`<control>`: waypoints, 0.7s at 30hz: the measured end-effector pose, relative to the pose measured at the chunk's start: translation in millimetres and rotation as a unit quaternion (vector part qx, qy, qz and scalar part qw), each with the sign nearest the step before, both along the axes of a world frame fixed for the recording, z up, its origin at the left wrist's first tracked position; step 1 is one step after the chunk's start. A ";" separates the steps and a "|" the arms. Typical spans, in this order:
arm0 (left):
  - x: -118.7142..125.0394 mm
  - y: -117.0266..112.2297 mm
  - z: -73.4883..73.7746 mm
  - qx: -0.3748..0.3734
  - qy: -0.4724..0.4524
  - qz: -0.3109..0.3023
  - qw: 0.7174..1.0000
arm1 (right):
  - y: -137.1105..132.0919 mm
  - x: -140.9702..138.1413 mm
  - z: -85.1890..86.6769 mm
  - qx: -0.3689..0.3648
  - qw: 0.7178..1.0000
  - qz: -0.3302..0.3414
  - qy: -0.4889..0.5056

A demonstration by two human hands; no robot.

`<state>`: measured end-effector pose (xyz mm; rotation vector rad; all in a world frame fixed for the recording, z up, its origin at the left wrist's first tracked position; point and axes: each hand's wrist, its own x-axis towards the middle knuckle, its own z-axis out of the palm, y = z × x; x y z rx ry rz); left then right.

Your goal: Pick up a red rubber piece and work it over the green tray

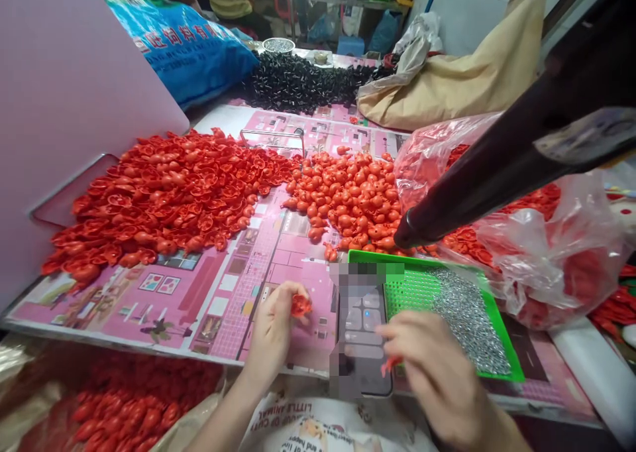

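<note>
My left hand is closed around a red plastic half-shell, just above the near edge of the table. To its right lies a smartphone with a lit screen, partly blurred out by pixel blocks. My right hand hovers at the phone's right side, its index finger at the screen. A small red plastic piece is pinched lower in that hand; its exact shape is blurred. Beyond the phone, a green tray holds a pile of small shiny metal pieces, probably screws.
Red half-shells are heaped at left, rounded red pieces in the middle. A dark pole slants in from the right over a clear plastic bag of red parts. Black parts and a blue sack are farther back.
</note>
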<state>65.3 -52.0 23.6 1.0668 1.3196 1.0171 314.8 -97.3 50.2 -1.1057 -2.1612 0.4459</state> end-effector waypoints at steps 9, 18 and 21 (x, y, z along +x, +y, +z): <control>8.7 -7.6 -5.8 0.010 -0.048 -0.002 0.999 | -24.4 -30.6 -21.5 0.118 0.991 -0.002 0.070; 10.4 -10.3 -18.1 0.010 -0.056 -0.009 0.998 | -27.7 -16.9 -8.2 0.086 0.996 -0.020 0.012; 10.2 -10.2 -19.7 0.012 -0.058 -0.014 0.998 | -29.7 -18.0 -14.4 0.106 0.994 -0.027 0.018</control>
